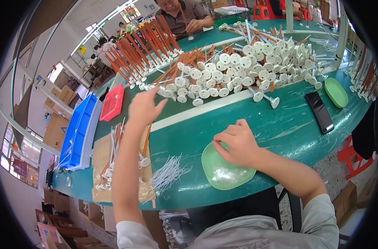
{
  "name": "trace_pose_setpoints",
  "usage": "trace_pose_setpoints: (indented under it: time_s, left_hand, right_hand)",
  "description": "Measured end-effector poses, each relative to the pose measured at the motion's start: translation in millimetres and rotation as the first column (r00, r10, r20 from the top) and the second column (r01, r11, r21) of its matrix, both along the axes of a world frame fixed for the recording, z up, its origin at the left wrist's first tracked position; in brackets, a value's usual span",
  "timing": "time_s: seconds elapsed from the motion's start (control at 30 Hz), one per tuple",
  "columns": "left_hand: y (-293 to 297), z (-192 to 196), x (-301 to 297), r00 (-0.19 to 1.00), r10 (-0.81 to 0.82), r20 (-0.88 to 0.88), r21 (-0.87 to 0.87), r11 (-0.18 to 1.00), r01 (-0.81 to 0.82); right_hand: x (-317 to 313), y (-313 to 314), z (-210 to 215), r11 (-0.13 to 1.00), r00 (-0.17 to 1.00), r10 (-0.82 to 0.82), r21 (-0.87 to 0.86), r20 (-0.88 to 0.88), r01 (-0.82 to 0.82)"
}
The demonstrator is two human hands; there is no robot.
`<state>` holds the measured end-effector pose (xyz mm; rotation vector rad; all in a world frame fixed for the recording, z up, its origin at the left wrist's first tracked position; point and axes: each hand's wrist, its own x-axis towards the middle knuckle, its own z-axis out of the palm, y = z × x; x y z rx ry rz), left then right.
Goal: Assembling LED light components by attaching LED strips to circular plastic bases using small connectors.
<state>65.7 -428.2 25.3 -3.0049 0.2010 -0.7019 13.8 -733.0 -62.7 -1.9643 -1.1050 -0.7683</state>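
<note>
My left hand reaches over the table to the near left edge of a big pile of sticks with round white disc ends. Its thumb stands away from the fingers, and nothing shows between them. Above a light green dish is my right hand, thumb and forefinger pinched together; whatever they may hold is too small to make out. Small clear or whitish bits lie in the dish. Left of it rests a loose bundle of thin white strips. More disc-ended sticks lie on a brown sheet under my left forearm.
A blue tray and a red tray stand at the left. Upright brown sticks form rows at the back left. At the right are a dark phone and another green dish. Across the table sits a co-worker.
</note>
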Motion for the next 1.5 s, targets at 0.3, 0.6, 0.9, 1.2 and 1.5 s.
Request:
trace_pose_setpoints:
  time_s: [0.3, 0.6, 0.9, 1.2, 1.5]
  left_hand:
    - [-46.3, -35.7, 86.1, 0.988, 0.005, 0.152, 0.210, 0.977, -0.038]
    - [-46.1, -55.9, 19.9, 0.951, -0.018, 0.309, -0.076, 0.996, 0.043]
    - [-20.4, -68.1, 17.8, 0.965, 0.054, 0.256, -0.179, 0.984, -0.008]
    - [-54.7, -70.5, 42.0, 0.945, 0.048, 0.324, -0.092, 0.996, -0.019]
    - [-64.9, -62.3, 18.9, 0.940, 0.112, 0.322, -0.454, 0.890, 0.050]
  right_hand:
    - [4.4, 1.2, -2.1, 0.998, 0.999, -0.032, 0.059, -0.008, 0.032]
    - [6.2, -2.2, 0.3, 0.989, 0.999, 0.032, 0.140, 0.041, -0.038]
    - [3.6, 4.2, -7.1, 0.993, 0.997, 0.078, 0.091, 0.029, -0.081]
    - [1.2, 4.3, -7.9, 0.994, 0.994, 0.095, 0.039, 0.060, -0.097]
    - [0.2, 0.7, -7.2, 0.996, 0.996, 0.078, 0.029, 0.048, -0.079]
